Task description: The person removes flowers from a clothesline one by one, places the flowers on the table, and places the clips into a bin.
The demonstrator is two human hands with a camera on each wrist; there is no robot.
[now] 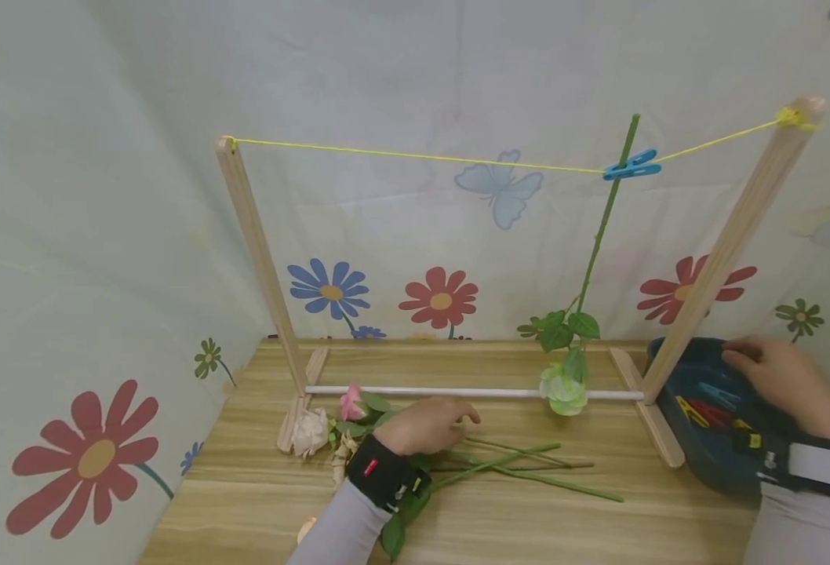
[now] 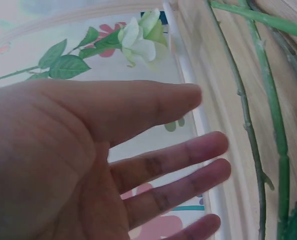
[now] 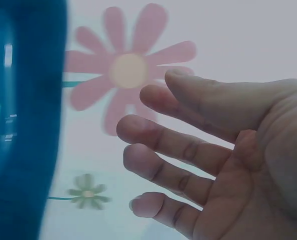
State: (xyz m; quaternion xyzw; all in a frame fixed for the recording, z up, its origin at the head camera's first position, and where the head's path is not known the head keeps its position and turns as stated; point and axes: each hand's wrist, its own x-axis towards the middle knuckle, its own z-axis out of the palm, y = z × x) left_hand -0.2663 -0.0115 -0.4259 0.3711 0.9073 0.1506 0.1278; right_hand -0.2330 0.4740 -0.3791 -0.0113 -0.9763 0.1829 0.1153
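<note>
My left hand (image 1: 431,425) hovers over several artificial flower stems (image 1: 528,471) lying on the table, its fingers extended and holding nothing. Beneath and beside it lie a pink rose (image 1: 352,402) and a cream rose (image 1: 311,432). A pale green rose (image 1: 564,390) hangs upside down from a yellow string (image 1: 415,155), its stem clipped by a blue clothespin (image 1: 632,165). At the right, my right hand (image 1: 785,380) is above the dark blue basin (image 1: 690,451), fingers relaxed and nothing in them. Inside the basin lie blue, red and yellow clothespins (image 1: 693,411).
Two wooden posts (image 1: 263,259) hold the string, and a white rod (image 1: 443,391) joins their feet low over the wooden table (image 1: 231,502). Behind stands a pale curtain (image 1: 387,78) printed with flowers and a butterfly.
</note>
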